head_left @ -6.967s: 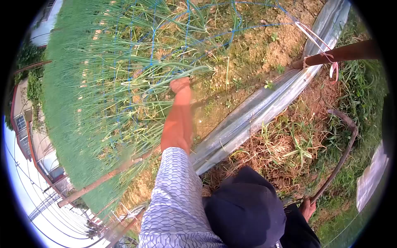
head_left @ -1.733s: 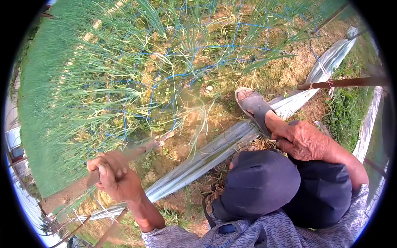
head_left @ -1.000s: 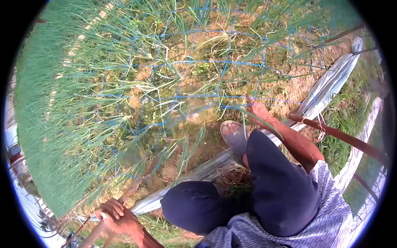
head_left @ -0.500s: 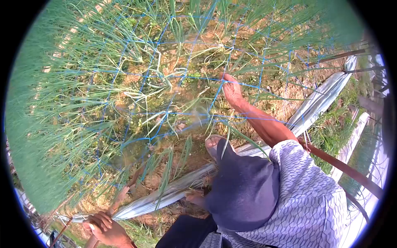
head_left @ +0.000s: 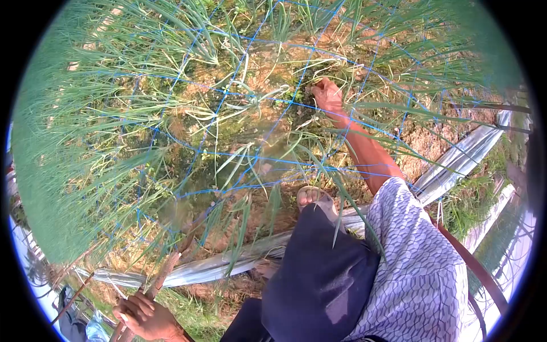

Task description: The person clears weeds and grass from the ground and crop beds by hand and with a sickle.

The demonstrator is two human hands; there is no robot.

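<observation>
My right hand [head_left: 329,96] reaches past the blue netting [head_left: 312,48] to the ground among green onion plants [head_left: 205,48]. Its fingers are bent and pressed together at low weeds and yellowed leaves; whatever they pinch is hidden. Thin leaves cross the right forearm. At the lower left, my left hand [head_left: 145,314] is wrapped round a rough wooden stake [head_left: 166,269], which leans up toward the bed.
Silvery plastic sheeting [head_left: 228,265] runs along the bed's near edge, rising to the right. My dark-clad knee [head_left: 319,273] and sandalled foot [head_left: 312,196] are at this edge. A brown pole [head_left: 476,268] slants at the right. Dense onion leaves stand left and beyond.
My right hand has gone from beside a net strand, with a finger extended, to low weeds farther out, its fingers now bent. The left hand keeps its hold; the view has shifted.
</observation>
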